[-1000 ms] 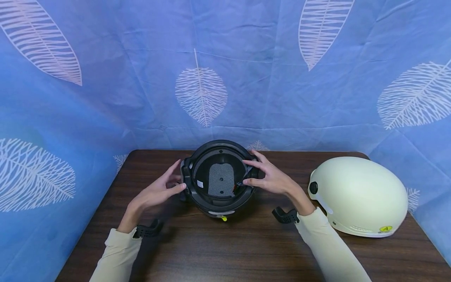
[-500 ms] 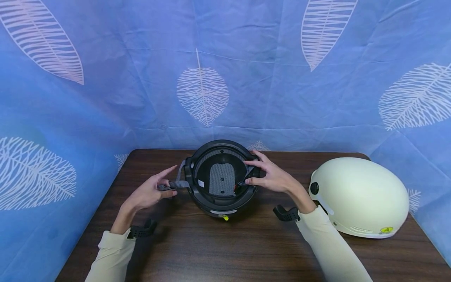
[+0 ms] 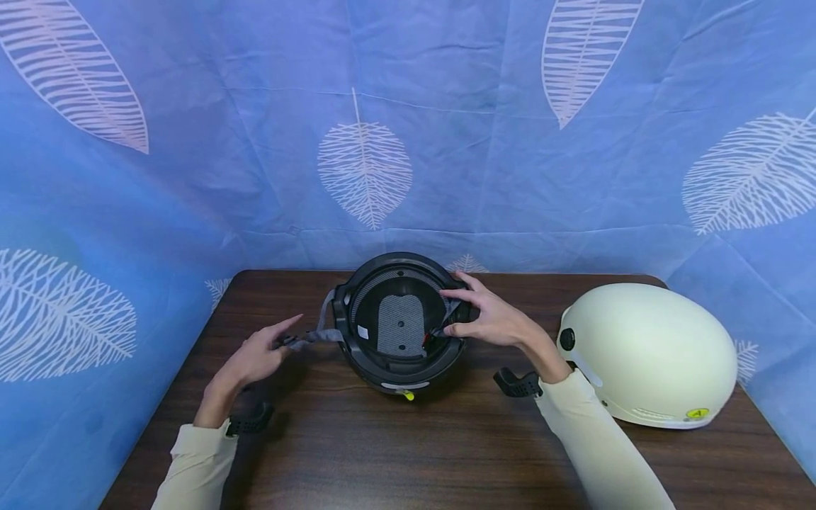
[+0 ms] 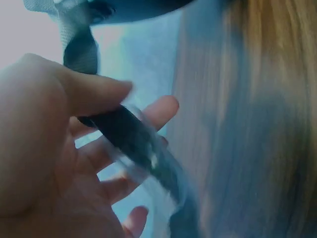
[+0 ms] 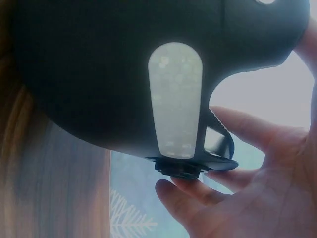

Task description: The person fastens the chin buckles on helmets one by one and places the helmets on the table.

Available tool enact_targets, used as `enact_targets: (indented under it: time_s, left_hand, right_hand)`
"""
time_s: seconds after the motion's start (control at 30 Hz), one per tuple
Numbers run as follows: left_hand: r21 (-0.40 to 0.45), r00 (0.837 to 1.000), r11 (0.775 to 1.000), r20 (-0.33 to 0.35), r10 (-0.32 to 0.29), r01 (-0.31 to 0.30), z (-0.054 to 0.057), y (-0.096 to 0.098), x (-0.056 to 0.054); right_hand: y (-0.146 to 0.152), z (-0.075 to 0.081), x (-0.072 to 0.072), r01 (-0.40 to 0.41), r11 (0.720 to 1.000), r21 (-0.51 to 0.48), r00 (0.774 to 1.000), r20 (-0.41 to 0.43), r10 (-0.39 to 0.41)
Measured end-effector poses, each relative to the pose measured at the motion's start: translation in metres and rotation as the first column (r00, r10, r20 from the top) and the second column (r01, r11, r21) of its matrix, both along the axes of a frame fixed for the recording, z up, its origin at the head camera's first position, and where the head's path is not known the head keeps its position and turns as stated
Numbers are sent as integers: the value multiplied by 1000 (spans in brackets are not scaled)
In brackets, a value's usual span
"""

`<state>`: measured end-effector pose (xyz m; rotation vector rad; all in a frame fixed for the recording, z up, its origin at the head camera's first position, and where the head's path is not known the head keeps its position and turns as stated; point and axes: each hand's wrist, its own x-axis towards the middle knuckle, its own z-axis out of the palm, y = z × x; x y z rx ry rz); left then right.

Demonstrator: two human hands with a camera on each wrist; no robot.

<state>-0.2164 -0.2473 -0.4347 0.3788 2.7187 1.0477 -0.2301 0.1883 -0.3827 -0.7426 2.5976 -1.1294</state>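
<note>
A black helmet [image 3: 401, 319] lies upside down on the table, its padded inside facing up. My left hand [image 3: 251, 355], off to its left, pinches the grey chin strap [image 3: 326, 335] and holds it stretched out from the rim. In the left wrist view the strap [image 4: 131, 134] runs between thumb and fingers, with a clear, blurred piece around it. My right hand [image 3: 497, 317] grips the helmet's right rim, thumb and fingers reaching over the edge. From the right wrist, the black shell [image 5: 99, 74] shows a pale oblong patch [image 5: 176, 99] beside the fingers.
On the right side of the dark wooden table [image 3: 408, 453] sits a cream helmet [image 3: 656, 354], close to my right forearm. A blue cloth [image 3: 446, 142] with white leaf prints hangs behind the table. A yellow tab [image 3: 409, 395] pokes out at the black helmet's near edge.
My left hand has left the helmet's left rim and moved left and toward me, drawing the grey chin strap out with it. The right hand and both helmets stay nearly in place.
</note>
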Motion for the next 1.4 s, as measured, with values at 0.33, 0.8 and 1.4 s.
enact_targets:
  time_s: [0.33, 0.8, 1.4]
  left_hand:
    - [138, 993, 983, 43, 113, -118, 14, -6, -1]
    - [475, 949, 879, 254, -187, 46, 82, 12, 17]
    - [785, 977, 618, 110, -185, 29, 98, 55, 10]
  right_hand:
    - [-1, 1, -1, 4, 1000, -1, 1000, -3, -4]
    - [-3, 1, -1, 1, 1000, -6, 1000, 0, -1]
    - [-7, 12, -8, 2, 997, 78, 998, 63, -7]
